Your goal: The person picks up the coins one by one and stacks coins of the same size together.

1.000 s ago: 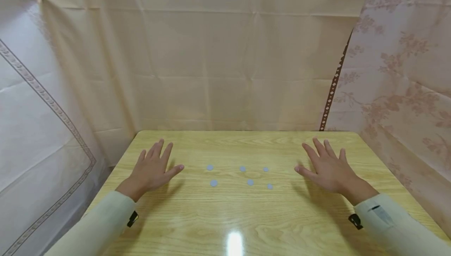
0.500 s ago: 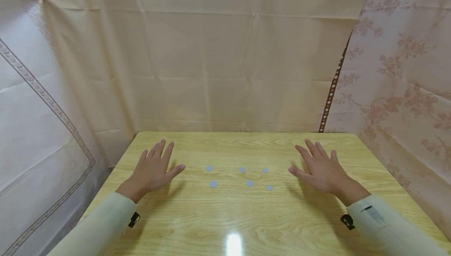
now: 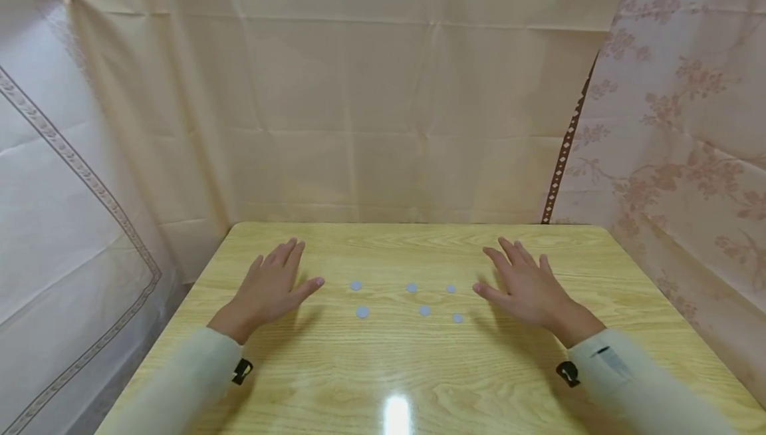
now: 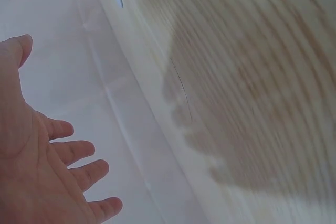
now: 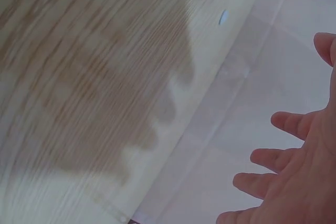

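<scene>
Several small pale-grey round discs lie flat on the wooden table (image 3: 335, 375), in two rows across its middle. The front left disc (image 3: 362, 312) looks a little larger than the front right disc (image 3: 457, 318). My left hand (image 3: 269, 289), fingers spread, hovers left of the discs; its thumb points toward the back left disc (image 3: 356, 285). On the other side my right hand (image 3: 526, 289) hangs over the table with fingers extended, its thumb tip near the back right disc (image 3: 451, 289). Both wrist views show bare palms and hand shadows on the wood.
A beige curtain (image 3: 335, 109) hangs behind the table's far edge. White cloth (image 3: 60, 222) closes the left side and floral cloth (image 3: 688, 142) the right. A bright light reflection lies near the table's front.
My right hand has moved left toward the discs, and my left hand has shifted slightly right. The discs lie where they were.
</scene>
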`<state>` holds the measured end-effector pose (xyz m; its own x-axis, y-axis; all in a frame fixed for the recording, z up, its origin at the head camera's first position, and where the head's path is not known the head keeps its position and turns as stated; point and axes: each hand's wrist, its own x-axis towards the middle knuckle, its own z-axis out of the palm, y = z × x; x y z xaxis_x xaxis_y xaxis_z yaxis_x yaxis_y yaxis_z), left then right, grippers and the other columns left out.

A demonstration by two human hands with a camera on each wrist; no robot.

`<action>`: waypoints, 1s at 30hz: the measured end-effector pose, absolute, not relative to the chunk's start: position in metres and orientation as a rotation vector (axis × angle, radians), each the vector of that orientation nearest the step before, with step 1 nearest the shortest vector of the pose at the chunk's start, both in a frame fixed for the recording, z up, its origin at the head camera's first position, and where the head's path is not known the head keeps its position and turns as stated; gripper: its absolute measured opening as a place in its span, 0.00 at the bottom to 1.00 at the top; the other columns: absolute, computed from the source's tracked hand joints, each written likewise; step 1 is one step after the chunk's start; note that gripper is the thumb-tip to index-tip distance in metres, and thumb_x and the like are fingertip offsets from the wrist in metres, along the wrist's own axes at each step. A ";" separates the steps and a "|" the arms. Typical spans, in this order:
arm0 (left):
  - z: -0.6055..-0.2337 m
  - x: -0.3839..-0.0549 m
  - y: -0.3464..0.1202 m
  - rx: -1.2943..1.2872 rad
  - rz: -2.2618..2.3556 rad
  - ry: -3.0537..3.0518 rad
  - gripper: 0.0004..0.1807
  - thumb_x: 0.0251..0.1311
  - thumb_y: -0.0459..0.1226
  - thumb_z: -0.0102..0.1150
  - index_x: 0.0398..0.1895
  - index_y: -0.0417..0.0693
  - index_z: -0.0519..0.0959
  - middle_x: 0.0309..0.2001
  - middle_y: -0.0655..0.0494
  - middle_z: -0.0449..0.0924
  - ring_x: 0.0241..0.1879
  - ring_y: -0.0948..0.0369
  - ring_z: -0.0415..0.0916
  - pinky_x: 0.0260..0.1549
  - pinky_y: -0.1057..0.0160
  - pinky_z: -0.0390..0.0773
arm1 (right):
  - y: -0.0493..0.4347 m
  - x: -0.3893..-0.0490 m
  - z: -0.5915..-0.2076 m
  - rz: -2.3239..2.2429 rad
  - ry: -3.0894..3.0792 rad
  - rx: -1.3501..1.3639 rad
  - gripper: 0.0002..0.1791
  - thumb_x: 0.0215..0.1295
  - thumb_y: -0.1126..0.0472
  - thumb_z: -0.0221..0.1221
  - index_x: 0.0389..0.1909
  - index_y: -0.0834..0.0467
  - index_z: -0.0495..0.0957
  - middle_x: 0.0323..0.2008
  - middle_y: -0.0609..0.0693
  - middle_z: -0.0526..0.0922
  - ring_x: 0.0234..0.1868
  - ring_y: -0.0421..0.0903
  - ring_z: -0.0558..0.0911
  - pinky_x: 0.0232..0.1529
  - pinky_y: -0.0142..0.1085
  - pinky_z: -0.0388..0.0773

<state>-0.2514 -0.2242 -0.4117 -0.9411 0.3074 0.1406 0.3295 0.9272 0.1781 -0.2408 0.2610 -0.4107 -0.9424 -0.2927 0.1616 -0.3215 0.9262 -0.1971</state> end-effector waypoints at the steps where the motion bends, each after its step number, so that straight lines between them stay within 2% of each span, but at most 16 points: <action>1: -0.413 -0.251 -0.222 -0.495 -0.316 -2.980 0.55 0.70 0.73 0.36 0.83 0.40 0.47 0.83 0.40 0.46 0.80 0.39 0.48 0.72 0.27 0.48 | 0.259 -0.241 -0.411 0.347 -2.947 0.480 0.46 0.70 0.27 0.52 0.80 0.50 0.59 0.81 0.64 0.52 0.79 0.73 0.51 0.64 0.82 0.42; 8: -0.416 -0.252 -0.213 -0.516 -0.376 -2.956 0.54 0.70 0.72 0.38 0.83 0.40 0.49 0.82 0.40 0.49 0.80 0.39 0.50 0.72 0.28 0.50 | 0.247 -0.244 -0.416 0.371 -2.923 0.501 0.46 0.70 0.25 0.50 0.79 0.49 0.60 0.81 0.62 0.54 0.79 0.70 0.54 0.65 0.81 0.45; 18: -0.417 -0.253 -0.202 -0.522 -0.470 -2.917 0.54 0.69 0.74 0.37 0.82 0.44 0.52 0.82 0.43 0.52 0.80 0.42 0.52 0.72 0.29 0.52 | 0.234 -0.248 -0.421 0.445 -2.899 0.534 0.42 0.70 0.27 0.52 0.77 0.46 0.63 0.81 0.62 0.53 0.78 0.68 0.57 0.65 0.81 0.46; 23: -0.415 -0.254 -0.195 -0.536 -0.542 -2.865 0.51 0.70 0.72 0.41 0.81 0.44 0.56 0.81 0.42 0.54 0.79 0.42 0.55 0.72 0.32 0.56 | 0.221 -0.250 -0.422 0.490 -2.877 0.561 0.43 0.70 0.26 0.52 0.76 0.48 0.66 0.81 0.62 0.53 0.78 0.68 0.57 0.65 0.82 0.48; 30: -0.414 -0.257 -0.187 -0.524 -0.649 -2.847 0.51 0.69 0.73 0.40 0.80 0.46 0.58 0.79 0.46 0.59 0.77 0.44 0.59 0.73 0.37 0.60 | 0.209 -0.252 -0.420 0.512 -2.858 0.585 0.40 0.70 0.30 0.56 0.74 0.49 0.68 0.81 0.62 0.54 0.79 0.67 0.57 0.65 0.81 0.50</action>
<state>-0.2571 -0.1869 -0.4142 -0.9229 0.2985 0.2434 0.3744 0.8431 0.3859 -0.2519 0.2087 -0.4204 -0.9065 -0.3472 0.2403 -0.4091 0.8632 -0.2959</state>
